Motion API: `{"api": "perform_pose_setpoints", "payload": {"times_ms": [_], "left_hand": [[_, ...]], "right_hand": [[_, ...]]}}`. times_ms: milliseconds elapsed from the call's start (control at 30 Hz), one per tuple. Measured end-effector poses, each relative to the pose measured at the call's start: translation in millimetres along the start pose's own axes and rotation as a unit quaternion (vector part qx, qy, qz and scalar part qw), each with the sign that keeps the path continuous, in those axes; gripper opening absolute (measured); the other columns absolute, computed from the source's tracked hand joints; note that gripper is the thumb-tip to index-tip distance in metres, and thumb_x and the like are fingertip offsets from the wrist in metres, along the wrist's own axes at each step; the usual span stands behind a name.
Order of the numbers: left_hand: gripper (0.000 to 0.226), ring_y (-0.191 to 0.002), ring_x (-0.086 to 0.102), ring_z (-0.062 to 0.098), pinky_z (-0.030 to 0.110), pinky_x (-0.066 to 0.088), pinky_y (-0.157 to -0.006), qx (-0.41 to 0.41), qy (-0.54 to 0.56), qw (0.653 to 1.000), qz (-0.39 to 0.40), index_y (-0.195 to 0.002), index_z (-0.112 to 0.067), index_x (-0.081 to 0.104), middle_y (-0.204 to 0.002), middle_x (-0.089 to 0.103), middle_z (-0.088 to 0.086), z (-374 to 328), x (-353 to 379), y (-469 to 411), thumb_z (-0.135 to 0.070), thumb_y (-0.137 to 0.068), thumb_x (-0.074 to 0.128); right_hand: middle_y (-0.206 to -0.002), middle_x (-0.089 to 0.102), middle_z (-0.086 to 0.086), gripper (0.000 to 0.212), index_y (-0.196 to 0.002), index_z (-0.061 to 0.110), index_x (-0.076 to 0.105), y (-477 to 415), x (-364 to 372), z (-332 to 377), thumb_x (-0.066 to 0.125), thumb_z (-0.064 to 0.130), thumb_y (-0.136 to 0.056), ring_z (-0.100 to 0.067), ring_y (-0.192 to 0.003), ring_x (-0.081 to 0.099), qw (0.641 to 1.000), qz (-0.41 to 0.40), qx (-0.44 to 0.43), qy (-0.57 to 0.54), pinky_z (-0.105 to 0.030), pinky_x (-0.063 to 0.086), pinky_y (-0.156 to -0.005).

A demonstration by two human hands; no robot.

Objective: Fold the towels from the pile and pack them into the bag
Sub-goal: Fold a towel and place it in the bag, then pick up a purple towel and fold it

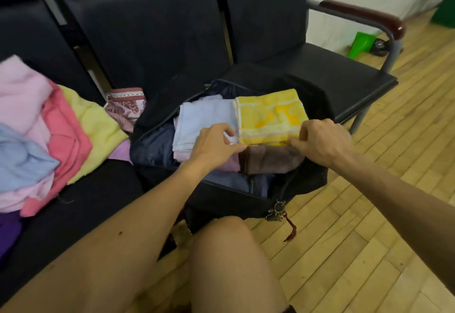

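An open black bag (157, 115) rests on the black seat, its mouth facing me. Inside lie a folded light blue towel (204, 118), a folded brown towel (270, 160) and a pink one (231, 165) underneath. A folded yellow towel (270, 115) lies on top at the right. My left hand (216, 145) pinches its near left corner and my right hand (322, 140) pinches its near right edge. The loose pile (49, 135) of pink, coral, pale yellow and blue towels sits on the seat to the left.
A red patterned towel (125, 105) lies between the pile and the bag. A purple cloth (9, 234) is at the far left. The chair's armrest (364, 14) stands at the right over wooden floor (369, 214). My bare knee (229, 251) is below the bag.
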State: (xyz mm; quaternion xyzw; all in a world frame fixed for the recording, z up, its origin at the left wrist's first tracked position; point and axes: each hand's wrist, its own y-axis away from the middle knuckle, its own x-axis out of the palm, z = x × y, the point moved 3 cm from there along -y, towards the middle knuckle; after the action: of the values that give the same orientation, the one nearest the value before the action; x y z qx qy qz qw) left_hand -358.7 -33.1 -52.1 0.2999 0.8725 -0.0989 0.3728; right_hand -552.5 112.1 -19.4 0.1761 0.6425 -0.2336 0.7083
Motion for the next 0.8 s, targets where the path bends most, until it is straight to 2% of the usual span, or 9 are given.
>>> {"api": "perform_pose_setpoints", "payload": {"times_ms": [100,200,267,367,500,567,667,733,800], "left_hand": [[0.016,-0.072,0.068,0.020,0.042,0.061,-0.067,-0.011,0.056,0.997,-0.054,-0.095,-0.023,0.067,-0.079,0.070,-0.003,8.2,-52.8,29.5,-0.034,-0.085,0.075],[0.008,-0.066,0.071,0.024,0.033,0.056,-0.048,-0.028,0.099,0.986,-0.129,-0.083,-0.021,0.067,-0.068,0.066,0.000,32.0,-110.4,77.1,-0.023,-0.089,0.072],[0.010,-0.063,0.070,0.019,0.030,0.052,-0.045,-0.040,0.106,0.979,-0.172,-0.081,-0.021,0.067,-0.066,0.064,0.002,56.1,-141.1,112.0,-0.020,-0.090,0.070],[0.008,-0.064,0.068,0.014,0.028,0.052,-0.058,-0.069,0.054,0.973,-0.212,-0.080,-0.024,0.068,-0.069,0.068,-0.001,104.0,-174.3,163.3,-0.021,-0.087,0.073],[0.006,-0.082,0.066,0.013,0.032,0.052,-0.076,-0.140,-0.094,0.959,-0.226,-0.090,-0.026,0.070,-0.085,0.070,-0.011,183.9,-198.0,233.3,-0.027,-0.085,0.074],[0.010,-0.090,0.065,0.018,0.035,0.052,-0.078,-0.193,-0.166,0.944,-0.212,-0.094,-0.025,0.070,-0.092,0.071,-0.005,222.2,-206.6,260.3,-0.029,-0.086,0.073],[0.012,-0.097,0.064,0.027,0.039,0.053,-0.079,-0.247,-0.193,0.920,-0.233,-0.096,-0.020,0.070,-0.098,0.072,0.003,260.2,-223.8,272.5,-0.028,-0.087,0.070],[0.019,-0.103,0.062,0.029,0.041,0.052,-0.084,-0.282,-0.201,0.907,-0.241,-0.106,-0.017,0.068,-0.107,0.069,0.007,285.6,-233.4,278.3,-0.026,-0.090,0.067],[0.028,-0.111,0.059,0.028,0.040,0.052,-0.088,-0.311,-0.214,0.903,-0.207,-0.118,-0.018,0.064,-0.116,0.064,0.008,306.6,-231.6,278.3,-0.028,-0.092,0.066]], "right_hand": [[-0.083,0.066,-0.003,0.025,-0.087,0.018,0.065,17.6,-27.2,36.6,0.056,0.040,-0.093,-0.026,-0.077,0.062,0.998,-0.021,-0.017,-0.062,-0.037,0.052,-0.067],[-0.086,0.070,-0.003,0.022,-0.083,0.020,0.066,47.8,-35.1,109.9,0.060,0.039,-0.091,-0.026,-0.083,0.064,0.985,-0.006,-0.088,-0.149,-0.034,0.047,-0.067],[-0.086,0.073,0.000,0.017,-0.085,0.025,0.066,71.3,-32.2,163.6,0.064,0.042,-0.088,-0.023,-0.086,0.065,0.965,0.016,-0.132,-0.226,-0.033,0.047,-0.070],[-0.092,0.073,0.005,0.023,-0.101,0.024,0.068,99.1,-17.6,237.3,0.068,0.042,-0.086,-0.018,-0.094,0.066,0.937,0.056,-0.160,-0.307,-0.034,0.050,-0.083],[-0.104,0.073,0.008,0.030,-0.112,0.025,0.066,128.5,25.4,325.3,0.069,0.041,-0.087,-0.014,-0.104,0.066,0.910,0.162,-0.187,-0.332,-0.034,0.050,-0.094],[-0.111,0.071,0.007,0.031,-0.115,0.025,0.065,141.1,47.0,366.8,0.069,0.040,-0.088,-0.013,-0.108,0.065,0.898,0.223,-0.197,-0.324,-0.030,0.049,-0.095],[-0.121,0.066,0.004,0.036,-0.124,0.025,0.061,155.1,70.5,419.2,0.067,0.036,-0.091,-0.014,-0.113,0.061,0.877,0.290,-0.225,-0.310,-0.025,0.044,-0.092],[-0.127,0.062,0.002,0.037,-0.130,0.026,0.058,164.8,88.0,457.9,0.063,0.031,-0.094,-0.016,-0.119,0.057,0.862,0.330,-0.244,-0.298,-0.027,0.043,-0.098],[-0.135,0.058,0.001,0.042,-0.137,0.027,0.053,169.1,108.5,485.9,0.058,0.018,-0.096,-0.017,-0.125,0.053,0.849,0.366,-0.253,-0.286,-0.032,0.042,-0.107]]}}
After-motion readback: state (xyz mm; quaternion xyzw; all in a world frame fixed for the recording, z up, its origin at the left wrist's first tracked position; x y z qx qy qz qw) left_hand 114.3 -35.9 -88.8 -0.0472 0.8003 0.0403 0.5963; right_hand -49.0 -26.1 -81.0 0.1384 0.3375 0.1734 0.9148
